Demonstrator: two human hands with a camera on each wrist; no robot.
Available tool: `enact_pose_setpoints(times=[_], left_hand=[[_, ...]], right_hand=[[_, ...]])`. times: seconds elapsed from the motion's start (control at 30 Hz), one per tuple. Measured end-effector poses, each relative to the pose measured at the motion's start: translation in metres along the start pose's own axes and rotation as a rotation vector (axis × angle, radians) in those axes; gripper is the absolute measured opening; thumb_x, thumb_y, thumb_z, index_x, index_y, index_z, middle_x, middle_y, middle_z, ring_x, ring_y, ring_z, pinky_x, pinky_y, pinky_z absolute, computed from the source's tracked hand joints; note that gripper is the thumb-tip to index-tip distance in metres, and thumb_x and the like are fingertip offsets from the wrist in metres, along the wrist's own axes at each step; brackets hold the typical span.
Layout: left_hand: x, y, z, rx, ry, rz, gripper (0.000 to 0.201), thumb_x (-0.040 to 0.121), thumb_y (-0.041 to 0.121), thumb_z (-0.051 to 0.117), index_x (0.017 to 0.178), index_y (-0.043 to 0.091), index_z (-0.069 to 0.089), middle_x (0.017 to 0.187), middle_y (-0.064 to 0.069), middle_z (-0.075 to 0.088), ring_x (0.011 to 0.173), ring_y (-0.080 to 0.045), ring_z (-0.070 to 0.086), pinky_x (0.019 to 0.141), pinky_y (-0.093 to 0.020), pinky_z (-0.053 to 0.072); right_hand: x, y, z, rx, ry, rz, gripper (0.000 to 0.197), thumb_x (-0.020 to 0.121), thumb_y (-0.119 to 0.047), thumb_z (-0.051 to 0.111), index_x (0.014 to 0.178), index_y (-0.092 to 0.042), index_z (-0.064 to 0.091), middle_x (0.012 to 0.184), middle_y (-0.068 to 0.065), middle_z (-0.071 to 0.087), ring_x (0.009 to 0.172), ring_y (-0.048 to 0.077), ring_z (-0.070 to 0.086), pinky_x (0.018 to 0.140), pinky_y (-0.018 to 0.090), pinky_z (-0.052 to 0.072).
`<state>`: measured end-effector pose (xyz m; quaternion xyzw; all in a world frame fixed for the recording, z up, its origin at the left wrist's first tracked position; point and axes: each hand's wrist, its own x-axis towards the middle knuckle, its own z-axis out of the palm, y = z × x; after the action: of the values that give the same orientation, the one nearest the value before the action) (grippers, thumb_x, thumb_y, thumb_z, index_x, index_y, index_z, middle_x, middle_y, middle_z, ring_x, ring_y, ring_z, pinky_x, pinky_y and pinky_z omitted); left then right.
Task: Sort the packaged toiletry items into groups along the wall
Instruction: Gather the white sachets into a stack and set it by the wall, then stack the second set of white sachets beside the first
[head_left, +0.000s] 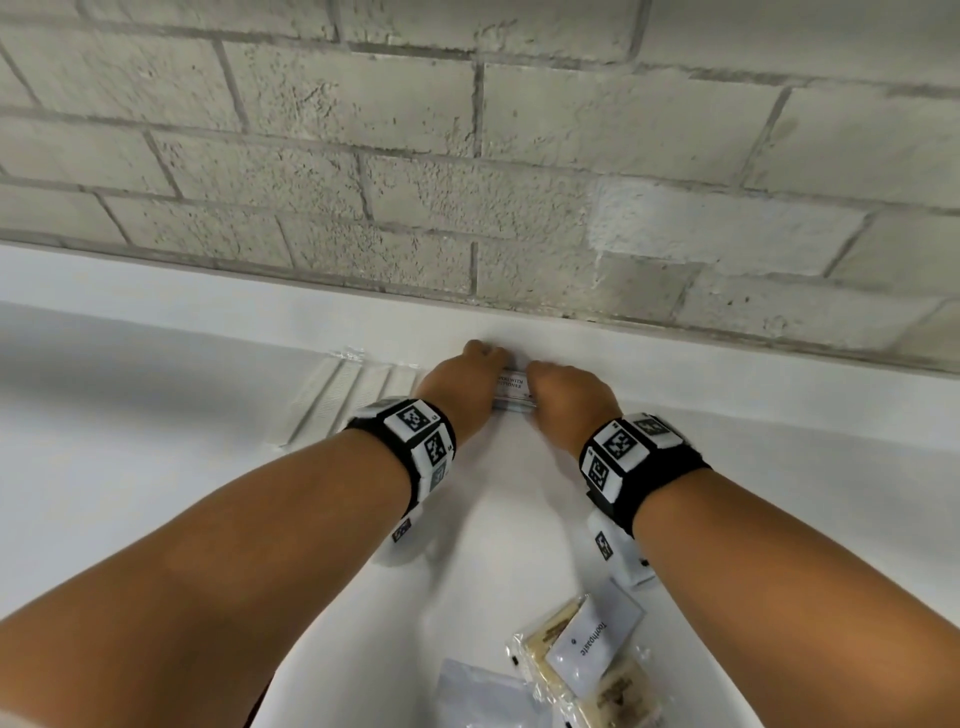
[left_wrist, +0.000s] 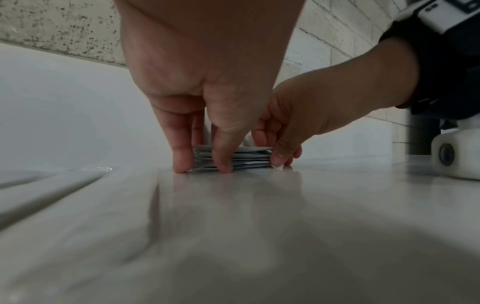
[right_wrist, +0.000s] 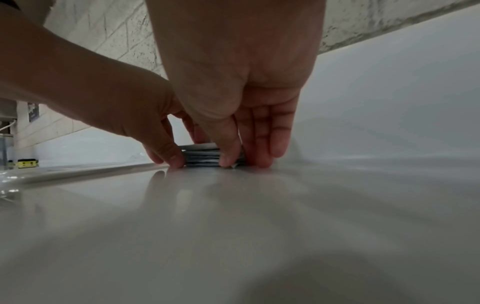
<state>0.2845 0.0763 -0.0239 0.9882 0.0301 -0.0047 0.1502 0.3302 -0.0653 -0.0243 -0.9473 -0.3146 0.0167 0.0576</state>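
Note:
A small stack of flat white sachets (head_left: 512, 391) lies on the white counter (head_left: 156, 467) close to the wall. My left hand (head_left: 470, 382) holds the stack's left end and my right hand (head_left: 563, 395) its right end. In the left wrist view the left hand (left_wrist: 202, 164) has its thumb on the near edge of the stack (left_wrist: 250, 159) and its fingers (left_wrist: 182, 160) at the end. The right wrist view shows the right hand (right_wrist: 244, 162) pinching the stack (right_wrist: 201, 157) the same way. All fingertips touch the counter.
Clear-wrapped long packages (head_left: 343, 400) lie in a row left of the stack. Near the front edge lie a toothpaste sachet (head_left: 592, 649), yellowish wrapped items (head_left: 545, 654) and a pale pouch (head_left: 483, 696). A grey block wall (head_left: 467, 182) rises above the white backsplash (head_left: 260, 312).

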Motion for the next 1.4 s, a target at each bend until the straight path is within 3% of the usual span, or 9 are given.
enact_pose_setpoints(times=[0.3,0.47,0.63,0.73,0.83,0.93,1.1,1.27,1.4], left_hand=[[0.001,-0.004,0.001,0.004,0.004,-0.006,0.042,0.085,0.02,0.062,0.125,0.024,0.052,0.119,-0.01,0.048,0.097,-0.037,0.06,0.086,-0.041,0.051],[-0.007,0.0,-0.015,0.167,0.022,-0.046,0.063,0.078,0.026,0.073,0.131,0.017,0.039,0.123,-0.011,0.046,0.094,-0.034,0.062,0.077,-0.044,0.055],[-0.044,0.007,-0.044,0.168,0.068,-0.05,0.057,0.08,0.035,0.071,0.126,0.016,0.042,0.122,-0.009,0.046,0.098,-0.032,0.059,0.081,-0.046,0.052],[-0.082,0.014,-0.045,0.132,-0.083,0.04,0.046,0.082,0.041,0.067,0.121,0.022,0.051,0.119,-0.002,0.051,0.1,-0.025,0.057,0.083,-0.035,0.047],[-0.127,0.03,-0.036,0.04,-0.362,0.148,0.041,0.078,0.043,0.071,0.113,0.026,0.058,0.11,0.008,0.06,0.092,-0.013,0.056,0.08,-0.026,0.044],[-0.167,0.047,-0.016,0.031,-0.548,0.167,0.044,0.077,0.052,0.068,0.113,0.029,0.058,0.105,0.012,0.056,0.096,-0.012,0.055,0.085,-0.029,0.046],[-0.212,0.057,0.014,0.059,-0.453,0.081,0.035,0.077,0.039,0.069,0.104,0.026,0.051,0.102,0.005,0.055,0.088,-0.016,0.055,0.07,-0.028,0.042],[-0.241,0.068,0.01,0.051,-0.441,0.012,0.034,0.079,0.034,0.069,0.1,0.009,0.062,0.1,-0.006,0.065,0.078,-0.02,0.059,0.064,-0.028,0.047],[-0.252,0.07,-0.005,-0.028,-0.384,-0.041,0.02,0.085,0.021,0.06,0.102,0.012,0.058,0.104,-0.006,0.065,0.079,-0.02,0.058,0.064,-0.028,0.044]], right_hand=[[0.0,0.003,-0.004,0.074,-0.027,0.011,0.02,0.086,-0.016,0.057,0.105,-0.013,0.058,0.108,0.011,0.064,0.1,0.034,0.061,0.081,0.037,0.051],[-0.007,0.01,-0.018,0.171,-0.103,0.067,0.045,0.082,-0.027,0.069,0.118,-0.013,0.045,0.107,0.013,0.065,0.096,0.032,0.063,0.074,0.033,0.046],[-0.045,0.033,-0.047,0.162,-0.188,0.151,0.036,0.089,-0.028,0.061,0.123,-0.022,0.053,0.12,0.007,0.063,0.11,0.027,0.058,0.09,0.033,0.045],[-0.092,0.028,-0.059,0.137,-0.369,0.012,0.029,0.089,-0.025,0.063,0.118,-0.023,0.062,0.12,-0.002,0.063,0.114,0.019,0.056,0.097,0.031,0.042],[-0.143,0.01,-0.052,0.104,-0.535,-0.091,0.035,0.082,-0.028,0.07,0.116,-0.03,0.066,0.113,-0.013,0.059,0.106,0.012,0.058,0.093,0.031,0.046],[-0.186,0.001,-0.028,0.018,-0.44,-0.128,0.03,0.077,-0.034,0.07,0.107,-0.036,0.064,0.099,-0.014,0.051,0.096,0.013,0.055,0.08,0.032,0.047],[-0.225,-0.003,-0.021,0.05,-0.355,-0.03,0.022,0.077,-0.03,0.072,0.092,-0.025,0.056,0.096,-0.004,0.054,0.09,0.019,0.052,0.071,0.032,0.041],[-0.251,-0.009,-0.029,0.01,-0.32,0.015,0.022,0.083,-0.025,0.066,0.076,-0.019,0.047,0.082,0.0,0.055,0.075,0.02,0.051,0.058,0.03,0.036],[-0.262,-0.025,-0.043,0.174,-0.294,0.057,0.016,0.086,-0.016,0.061,0.1,-0.019,0.053,0.091,-0.002,0.054,0.079,0.018,0.05,0.061,0.029,0.036]])
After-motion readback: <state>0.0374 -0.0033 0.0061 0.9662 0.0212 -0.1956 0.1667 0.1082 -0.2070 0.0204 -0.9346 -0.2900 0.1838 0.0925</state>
